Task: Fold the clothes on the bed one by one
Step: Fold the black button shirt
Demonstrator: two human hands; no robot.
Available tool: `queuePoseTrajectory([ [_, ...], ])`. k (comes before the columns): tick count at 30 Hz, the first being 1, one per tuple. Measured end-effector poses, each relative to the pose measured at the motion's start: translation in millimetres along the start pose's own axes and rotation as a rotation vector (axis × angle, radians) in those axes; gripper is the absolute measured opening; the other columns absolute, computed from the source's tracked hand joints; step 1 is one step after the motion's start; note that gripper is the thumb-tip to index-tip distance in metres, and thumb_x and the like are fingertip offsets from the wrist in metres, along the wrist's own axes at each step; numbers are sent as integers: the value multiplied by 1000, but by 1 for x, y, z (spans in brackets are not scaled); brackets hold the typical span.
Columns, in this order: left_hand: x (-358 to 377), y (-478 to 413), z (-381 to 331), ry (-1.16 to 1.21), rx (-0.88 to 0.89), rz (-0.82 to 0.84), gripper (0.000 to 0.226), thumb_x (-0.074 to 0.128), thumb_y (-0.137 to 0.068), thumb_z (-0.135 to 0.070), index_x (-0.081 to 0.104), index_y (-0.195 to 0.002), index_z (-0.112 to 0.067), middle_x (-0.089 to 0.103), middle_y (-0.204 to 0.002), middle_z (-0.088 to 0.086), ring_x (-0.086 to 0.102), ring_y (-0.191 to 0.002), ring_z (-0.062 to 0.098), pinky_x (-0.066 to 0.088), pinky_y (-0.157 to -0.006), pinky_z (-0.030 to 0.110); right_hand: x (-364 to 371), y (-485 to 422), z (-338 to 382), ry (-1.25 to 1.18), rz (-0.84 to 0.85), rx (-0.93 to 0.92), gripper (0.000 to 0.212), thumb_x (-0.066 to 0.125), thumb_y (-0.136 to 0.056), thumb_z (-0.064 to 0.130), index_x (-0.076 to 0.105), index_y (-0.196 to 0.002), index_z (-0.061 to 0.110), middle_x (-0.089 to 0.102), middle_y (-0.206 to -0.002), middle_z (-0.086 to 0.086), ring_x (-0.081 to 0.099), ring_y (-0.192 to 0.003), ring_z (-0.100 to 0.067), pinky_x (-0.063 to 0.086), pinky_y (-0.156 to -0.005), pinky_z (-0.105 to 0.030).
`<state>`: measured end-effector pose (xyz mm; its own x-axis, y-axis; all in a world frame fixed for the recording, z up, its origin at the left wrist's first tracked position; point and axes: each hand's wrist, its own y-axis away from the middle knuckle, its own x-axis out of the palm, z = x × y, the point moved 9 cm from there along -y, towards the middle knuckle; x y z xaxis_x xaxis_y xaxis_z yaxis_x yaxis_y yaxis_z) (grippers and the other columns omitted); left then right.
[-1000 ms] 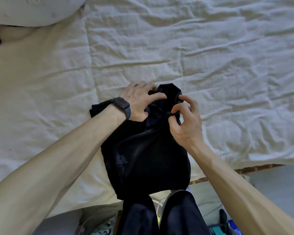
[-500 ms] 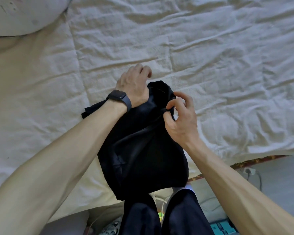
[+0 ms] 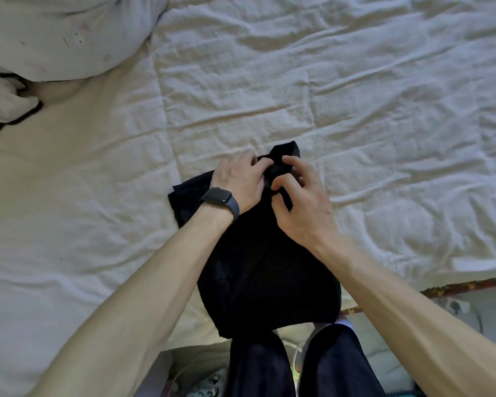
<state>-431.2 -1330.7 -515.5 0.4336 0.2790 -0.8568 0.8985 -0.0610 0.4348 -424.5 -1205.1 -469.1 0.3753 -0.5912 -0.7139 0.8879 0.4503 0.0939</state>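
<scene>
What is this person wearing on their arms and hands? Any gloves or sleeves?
No gloves or sleeves show; both forearms are uncovered. The left hand has a dark smartwatch with a rounded rectangular face and dark strap at its wrist. The right hand and wrist wear nothing.

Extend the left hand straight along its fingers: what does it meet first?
The bunched black garment that the left hand grips, then likely the right hand, pinching the same fold; depth there is unclear. Beyond lies the bed cover.
</scene>
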Motion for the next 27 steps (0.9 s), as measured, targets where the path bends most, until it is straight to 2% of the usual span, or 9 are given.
queuePoseTrajectory([
  [2,-13,36,48,164,-332,-180,33,55,-95,-30,57,-128,-27,52,-121,4,50,-113,26,42,-88,40,20,0,14,88,114,-48,36,68,-91,10,66,-126,17,39,-159,-8,50,-132,-29,45,-107,-41],
  [4,-15,88,96,285,-690,-345,29,62,-92,-31,56,-118,-21,50,-121,6,49,-114,29,42,-87,42,34,1,22,164,183,-59,55,65,-92,6,55,-143,22,29,-165,-7,40,-143,-31,37,-115,-45],
  [7,8,146,134,386,-981,-298,32,62,-91,-46,55,-107,-19,53,-116,6,51,-111,31,41,-81,38,29,8,17,216,123,38,62,62,-91,6,45,-150,17,29,-165,-6,29,-149,-28,29,-121,-48],
  [9,28,162,142,403,-1024,-151,39,54,-90,-62,56,-102,-24,60,-110,1,57,-105,28,48,-83,37,28,17,12,255,100,77,63,66,-88,8,46,-148,11,34,-162,-7,31,-147,-28,32,-119,-50],
  [11,38,164,143,448,-1020,-95,40,50,-89,-68,57,-98,-29,65,-103,-4,61,-98,25,54,-82,41,32,29,9,289,121,76,62,70,-85,9,49,-144,9,38,-159,-9,34,-145,-30,36,-116,-50],
  [16,45,159,146,704,-1078,-186,17,60,-92,-46,60,-93,-28,67,-98,-6,62,-89,22,52,-77,34,44,50,7,333,209,65,57,70,-87,11,52,-140,9,38,-158,-11,37,-143,-33,37,-115,-51],
  [22,55,176,155,979,-1226,-304,12,60,-92,-28,58,-95,-17,56,-76,-10,53,-67,12,36,-54,24,57,58,10,354,254,113,57,68,-89,17,49,-143,10,33,-160,-12,31,-147,-32,34,-117,-51],
  [25,53,178,158,969,-1156,-304,19,61,-92,-29,52,-106,-20,56,-83,-15,53,-69,3,35,-55,19,57,57,15,362,236,119,63,66,-91,19,43,-149,11,25,-165,-11,26,-150,-32,29,-119,-48],
  [27,51,176,158,950,-1110,-304,30,62,-91,-34,48,-114,-20,58,-89,-13,59,-76,8,41,-61,23,52,58,16,337,210,145,68,64,-93,21,36,-154,16,18,-167,-8,22,-152,-29,24,-122,-45],
])
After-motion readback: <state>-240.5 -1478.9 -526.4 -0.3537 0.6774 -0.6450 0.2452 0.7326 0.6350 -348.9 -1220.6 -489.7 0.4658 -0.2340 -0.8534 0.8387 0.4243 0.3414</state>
